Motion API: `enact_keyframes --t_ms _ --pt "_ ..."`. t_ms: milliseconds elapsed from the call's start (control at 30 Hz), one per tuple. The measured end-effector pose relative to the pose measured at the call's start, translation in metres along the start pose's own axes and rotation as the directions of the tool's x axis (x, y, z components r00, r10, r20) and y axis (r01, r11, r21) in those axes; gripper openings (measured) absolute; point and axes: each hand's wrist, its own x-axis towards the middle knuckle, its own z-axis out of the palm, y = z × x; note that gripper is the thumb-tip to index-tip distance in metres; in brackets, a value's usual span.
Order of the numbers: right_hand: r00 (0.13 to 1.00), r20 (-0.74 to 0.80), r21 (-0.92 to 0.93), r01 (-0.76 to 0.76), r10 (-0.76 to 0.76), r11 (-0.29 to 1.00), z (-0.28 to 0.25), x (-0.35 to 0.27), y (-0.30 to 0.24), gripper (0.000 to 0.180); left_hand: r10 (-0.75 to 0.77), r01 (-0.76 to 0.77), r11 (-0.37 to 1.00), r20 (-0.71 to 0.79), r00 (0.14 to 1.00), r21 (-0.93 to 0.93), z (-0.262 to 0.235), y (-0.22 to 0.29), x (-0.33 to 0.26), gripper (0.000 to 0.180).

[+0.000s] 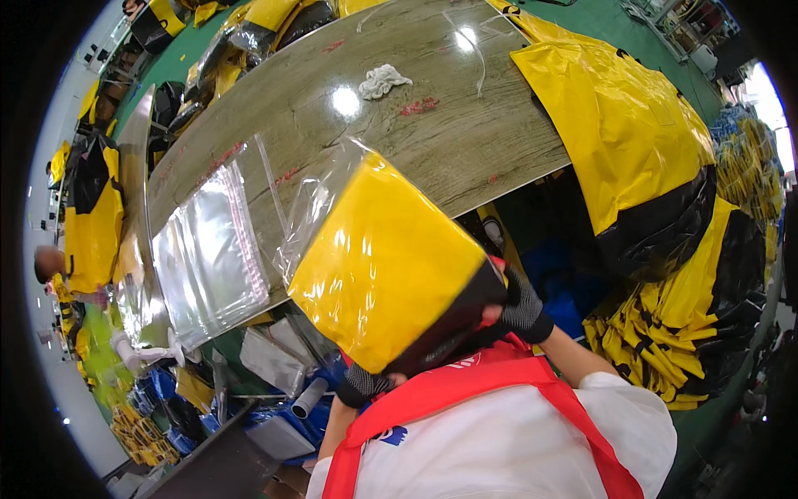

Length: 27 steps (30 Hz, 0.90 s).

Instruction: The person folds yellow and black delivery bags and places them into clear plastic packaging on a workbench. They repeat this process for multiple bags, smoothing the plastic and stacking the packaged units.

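A folded yellow-and-black sheet of shiny material sits in a clear plastic bag, held up before my chest over the table's near edge. The bag's loose, crinkled end stretches past the yellow fold toward the table. My right hand, in a dark glove with bare fingertips, grips the black right-hand side of the bundle. At its near lower corner, my gloved left hand is closed on the bundle, its fingers partly hidden. Left of the bundle, a stack of flat clear plastic bags lies on the table.
The wood-grain table carries a crumpled white cloth and red scraps. Large yellow-and-black sheets drape over its right end, with a folded pile below. A white tube and blue plastic lie at lower left.
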Motion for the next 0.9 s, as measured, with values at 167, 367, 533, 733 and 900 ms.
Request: enact_keyframes --t_ms 167,367,533,733,900 --pt "0.748 0.101 -0.330 0.647 -0.656 0.687 0.052 0.052 -0.067 0.083 -0.209 0.206 0.978 -0.282 0.936 -0.042 0.022 0.006 0.064 0.041" --pt "0.633 0.244 -0.129 0.772 -0.735 0.623 0.046 0.074 -0.123 0.044 -0.012 -0.072 0.755 0.124 0.992 0.652 -0.048 0.117 0.079 0.033" --pt "0.577 0.463 -0.374 0.815 -0.673 0.442 0.041 0.069 -0.140 0.032 0.747 -0.425 0.103 0.213 0.630 0.899 -0.130 0.217 0.162 0.058" --pt "0.473 0.351 -0.596 0.779 -0.808 0.197 0.028 0.086 -0.126 0.041 0.791 -0.762 0.434 0.202 0.577 0.480 -0.035 0.226 0.185 0.044" --pt "0.687 -0.097 0.075 0.727 -0.721 0.683 -0.011 0.110 -0.105 0.026 0.741 -0.471 0.658 -0.395 0.542 0.588 -0.009 0.183 0.164 0.055"
